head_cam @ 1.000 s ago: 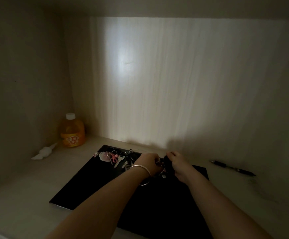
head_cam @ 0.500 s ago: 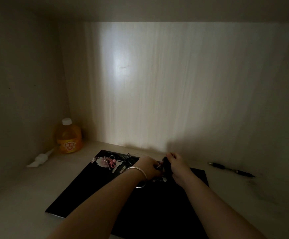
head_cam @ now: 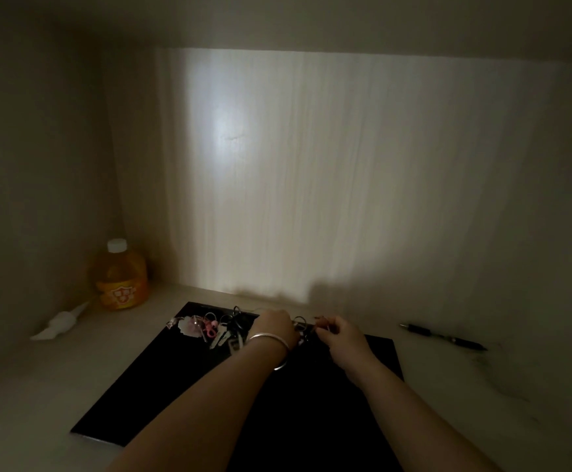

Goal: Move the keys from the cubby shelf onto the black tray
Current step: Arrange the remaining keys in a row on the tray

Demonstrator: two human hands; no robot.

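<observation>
A black tray (head_cam: 162,386) lies flat on the cubby shelf floor. Near its far edge rests a bunch of keys (head_cam: 221,332) with a pink clip and a pale charm. My left hand (head_cam: 272,327), with a silver bangle on the wrist, and my right hand (head_cam: 341,337) meet over the tray's far edge, both pinching a second key bunch with dark rings (head_cam: 305,328) between them. The dim light hides the detail of that bunch.
An orange juice bottle (head_cam: 121,277) stands in the back left corner, with a crumpled white wrapper (head_cam: 61,323) in front of it. A black pen (head_cam: 443,337) lies on the shelf to the right of the tray. The cubby walls close in on the left and at the back.
Both hands stayed at the tray's far edge with the key bunch between them and have drawn slightly apart. The head camera tilted up a little.
</observation>
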